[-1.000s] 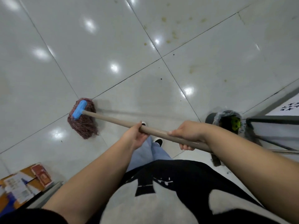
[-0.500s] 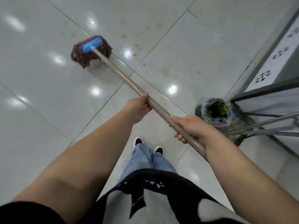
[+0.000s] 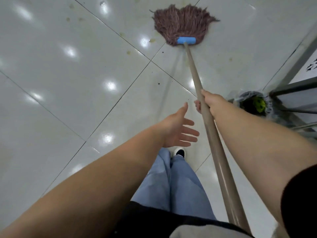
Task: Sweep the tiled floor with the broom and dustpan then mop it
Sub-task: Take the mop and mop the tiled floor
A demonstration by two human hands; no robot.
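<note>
One hand alone holds the beige round-handled mop: the right hand is curled round the handle partway down its length, thumb on top and fingertips showing beneath. The left hand hangs free just left of the handle, fingers spread and straight, touching nothing. Well beyond the right hand's fingers, the mop's reddish-brown string head lies fanned out on the glossy white tiled floor, fixed to the handle by a blue plastic clamp. Yellowish stains dot the tiles just left of the mop head, and small dark specks lie on the floor ahead of the left fingers. Just right of the right hand stands a small round bin lined with a clear plastic bag; inside it lies something yellow-green, too indistinct to name. Grey metal frame bars rise close behind the bin, crowding the handle's right side. Half a second ago both hands gripped the handle and the mop head lay far off to the left; now the left hand has let go and the head sits straight ahead, strings spread wider. Below the left fingers, light blue trousers and a black-and-white shoe show.
</note>
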